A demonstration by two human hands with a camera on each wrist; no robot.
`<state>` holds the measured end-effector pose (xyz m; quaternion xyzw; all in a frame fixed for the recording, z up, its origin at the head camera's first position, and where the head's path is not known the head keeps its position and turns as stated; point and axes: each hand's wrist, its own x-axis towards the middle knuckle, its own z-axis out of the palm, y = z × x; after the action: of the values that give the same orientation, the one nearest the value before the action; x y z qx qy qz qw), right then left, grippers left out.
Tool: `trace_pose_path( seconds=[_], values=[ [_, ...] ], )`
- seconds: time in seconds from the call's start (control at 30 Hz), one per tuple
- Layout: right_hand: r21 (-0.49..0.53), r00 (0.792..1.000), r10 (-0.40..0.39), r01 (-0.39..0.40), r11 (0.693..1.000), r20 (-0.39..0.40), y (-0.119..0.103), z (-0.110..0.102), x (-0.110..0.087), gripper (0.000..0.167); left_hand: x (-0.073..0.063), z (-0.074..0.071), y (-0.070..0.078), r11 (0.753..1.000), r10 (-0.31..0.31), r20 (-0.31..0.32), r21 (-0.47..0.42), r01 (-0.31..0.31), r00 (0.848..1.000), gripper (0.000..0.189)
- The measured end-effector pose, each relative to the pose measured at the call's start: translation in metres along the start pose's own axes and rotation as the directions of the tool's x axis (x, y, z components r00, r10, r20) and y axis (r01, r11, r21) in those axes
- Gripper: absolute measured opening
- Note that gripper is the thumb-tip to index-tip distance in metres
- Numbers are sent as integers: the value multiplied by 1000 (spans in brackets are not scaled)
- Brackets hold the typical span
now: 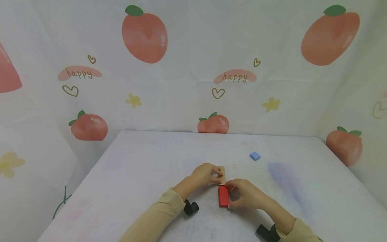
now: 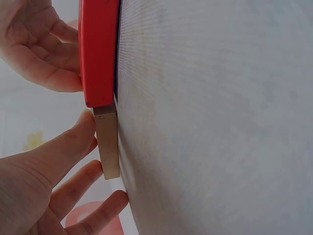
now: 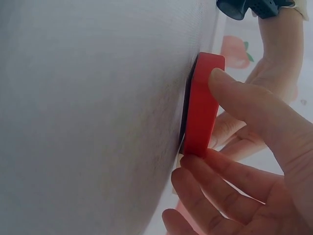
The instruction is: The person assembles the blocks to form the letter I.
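A red rectangular block [image 1: 224, 197] lies flat on the white table, with a dark underside showing in the wrist views. Directly beyond its far end, a plain wooden block [image 1: 223, 178] lies in line with it, their ends meeting or nearly so. My left hand [image 1: 205, 174] holds the wooden block from the left, thumb near the end by the red block and a finger farther along. From the right, my right hand [image 1: 246, 194] grips the red block lengthwise, thumb at the near end and fingertips [image 3: 190, 161] at the far end.
A small blue block [image 1: 255, 156] sits farther back on the table [image 1: 169, 148], to the right. Behind the table hangs a white cloth [image 1: 187, 40] printed with fruit. Black wrist devices [image 1: 191, 208] are on both wrists.
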<state>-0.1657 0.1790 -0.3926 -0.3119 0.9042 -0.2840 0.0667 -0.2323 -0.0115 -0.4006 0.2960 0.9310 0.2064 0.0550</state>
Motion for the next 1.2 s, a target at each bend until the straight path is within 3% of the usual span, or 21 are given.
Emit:
trace_pose_path(
  seconds=[0.6, 0.93, 1.2],
  values=[
    [18, 999, 50, -50, 999, 15, 1, 0, 2, 57, 1, 0, -1, 1000, 13, -4, 1, -13, 1000, 30],
    [40, 997, 71, -72, 997, 24, -1, 0, 3, 56, 1, 0, -1, 1000, -19, 10, -7, 19, 1000, 31],
    [36, 997, 80, -81, 996, 17, -1, 0, 4, 54, 0, 0, -1, 1000, -11, 7, -28, 12, 1000, 31]
  ],
)
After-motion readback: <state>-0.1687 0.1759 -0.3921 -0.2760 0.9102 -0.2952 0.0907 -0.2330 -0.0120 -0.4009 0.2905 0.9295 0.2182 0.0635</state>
